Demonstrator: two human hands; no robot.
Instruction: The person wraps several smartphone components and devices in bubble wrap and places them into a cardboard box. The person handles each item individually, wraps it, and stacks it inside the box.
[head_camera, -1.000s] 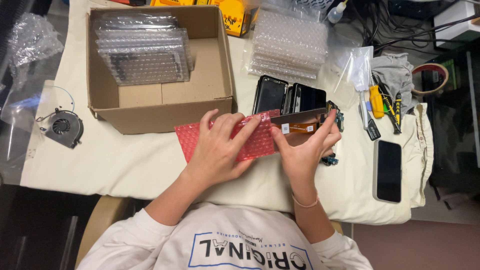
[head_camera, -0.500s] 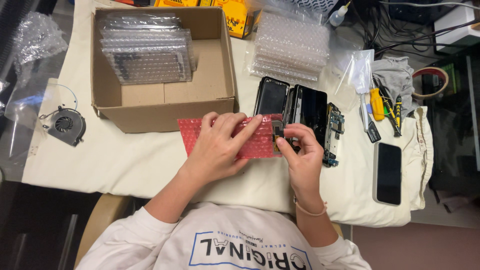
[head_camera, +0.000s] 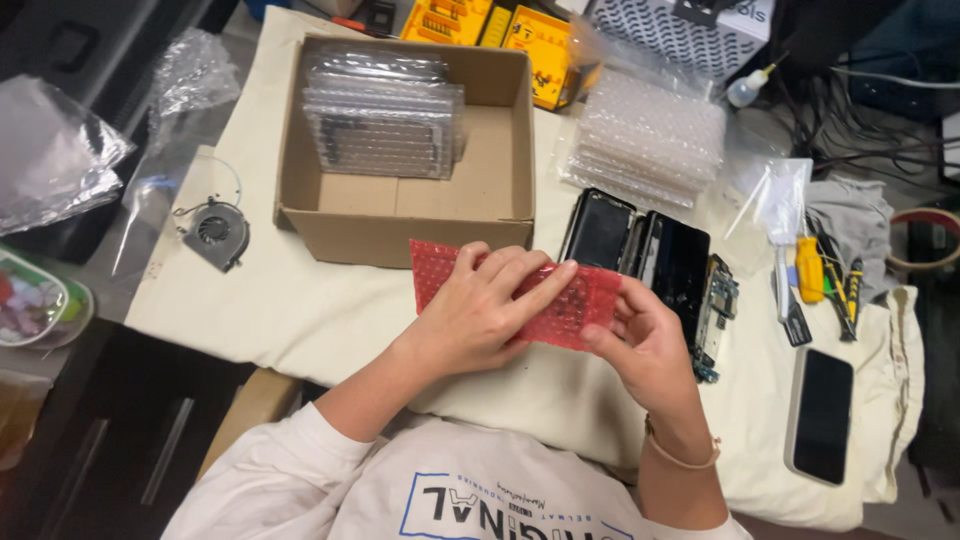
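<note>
A cream cloth-covered table (head_camera: 300, 310) bears an open brown cardboard box (head_camera: 400, 215) with clear bubble-wrapped packs inside. Just in front of the box, a red bubble-wrap pouch (head_camera: 570, 305) lies with its long axis running left to right between both hands. The left hand (head_camera: 485, 310) presses flat over its middle; the right hand (head_camera: 640, 345) pinches its right end, closed on it.

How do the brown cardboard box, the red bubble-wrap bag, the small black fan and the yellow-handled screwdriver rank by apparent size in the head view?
1. Brown cardboard box
2. Red bubble-wrap bag
3. Small black fan
4. Yellow-handled screwdriver
</note>
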